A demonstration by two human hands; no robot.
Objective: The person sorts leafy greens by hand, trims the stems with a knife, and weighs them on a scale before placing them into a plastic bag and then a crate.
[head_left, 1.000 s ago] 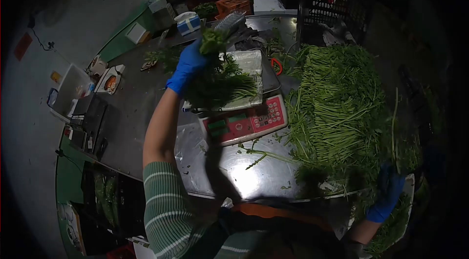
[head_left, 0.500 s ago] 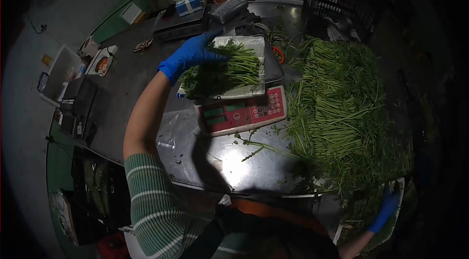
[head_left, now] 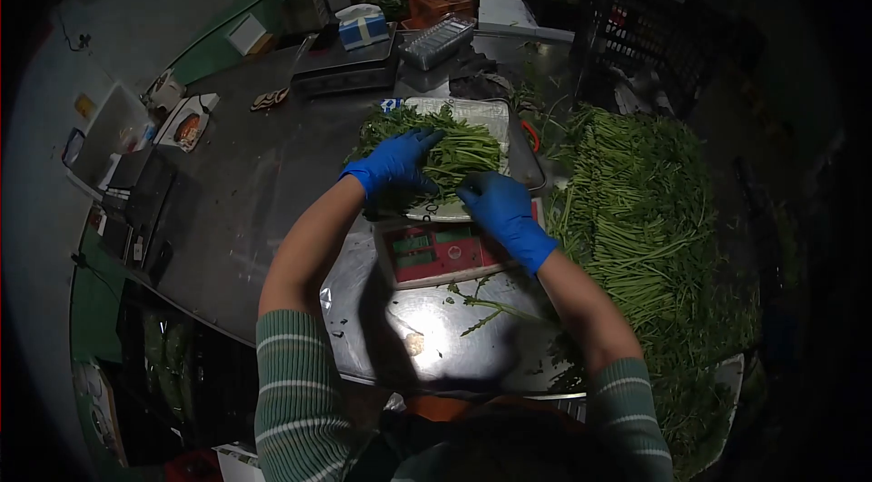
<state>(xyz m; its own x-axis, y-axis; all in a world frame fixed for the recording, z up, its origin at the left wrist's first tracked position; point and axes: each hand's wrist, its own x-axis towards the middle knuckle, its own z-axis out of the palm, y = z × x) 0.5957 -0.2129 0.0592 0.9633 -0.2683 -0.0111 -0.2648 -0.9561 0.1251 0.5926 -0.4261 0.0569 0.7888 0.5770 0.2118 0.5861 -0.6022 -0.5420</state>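
Observation:
A bunch of leafy green stems (head_left: 472,148) lies on a pale printed sheet or tray (head_left: 493,111) on top of a scale with a red panel (head_left: 459,255). My left hand (head_left: 395,164), in a blue glove, is closed over the leafy side of the bunch, fingers across the top and thumb towards me. My right hand (head_left: 501,208), also blue-gloved, is at the near side of the stems, fingers drawn together at them. Its fingertips are partly hidden. Part of the scale's panel is covered by my right hand.
A large pile of green stems (head_left: 636,209) covers the table's right side. Orange-red handles (head_left: 530,136) lie beside the scale. Farther back are a tissue box (head_left: 363,30), a clear plastic tray (head_left: 438,43) and a black crate (head_left: 640,37). Loose sprigs (head_left: 495,303) lie in front.
My right hand has come from the tray of greens at lower right to the bunch on the scale. My left hand has moved down and right onto the bunch. The view has shifted slightly.

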